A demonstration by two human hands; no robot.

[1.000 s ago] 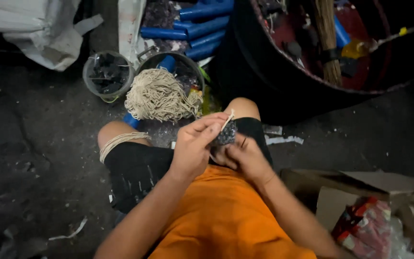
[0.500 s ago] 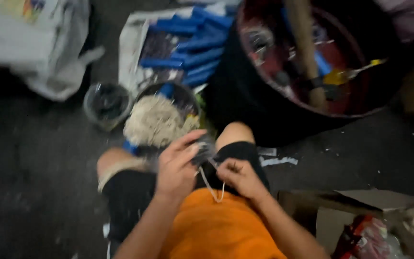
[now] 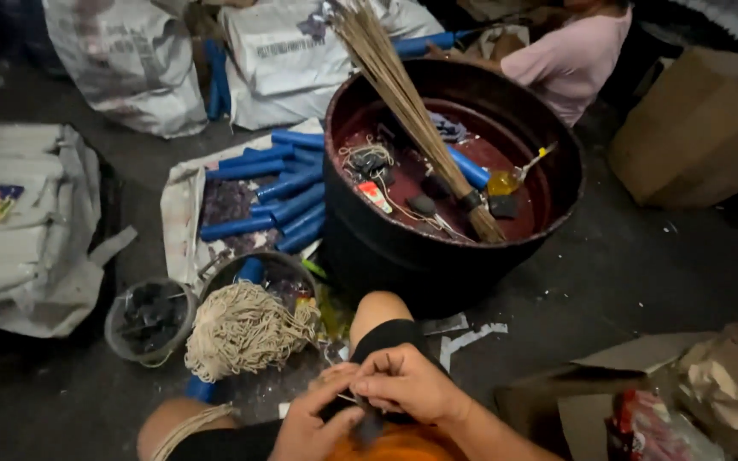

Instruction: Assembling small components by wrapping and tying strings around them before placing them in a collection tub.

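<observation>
My left hand (image 3: pixel 313 424) and my right hand (image 3: pixel 409 384) meet over my lap at the bottom of the view. Both pinch a small dark object (image 3: pixel 364 420), and a thin pale string shows between the fingers. I sit on the dark floor in black shorts with my knee (image 3: pixel 379 309) raised. A loose bundle of beige string (image 3: pixel 245 329) lies just left of my hands, over a round metal bowl (image 3: pixel 288 266).
A large dark round basin (image 3: pixel 360 230) ahead holds a stick broom (image 3: pixel 390 77), blue tubes and small dark pieces. More blue tubes (image 3: pixel 271 195) lie on a white sheet. A small pot (image 3: pixel 149 318), white sacks (image 3: pixel 130 64), cardboard (image 3: pixel 698 141) and a person in pink (image 3: pixel 570 60) surround me.
The view has tilted up, so my hands now sit at the bottom edge and the whole basin shows. My hands stay pinched together on the small dark object.
</observation>
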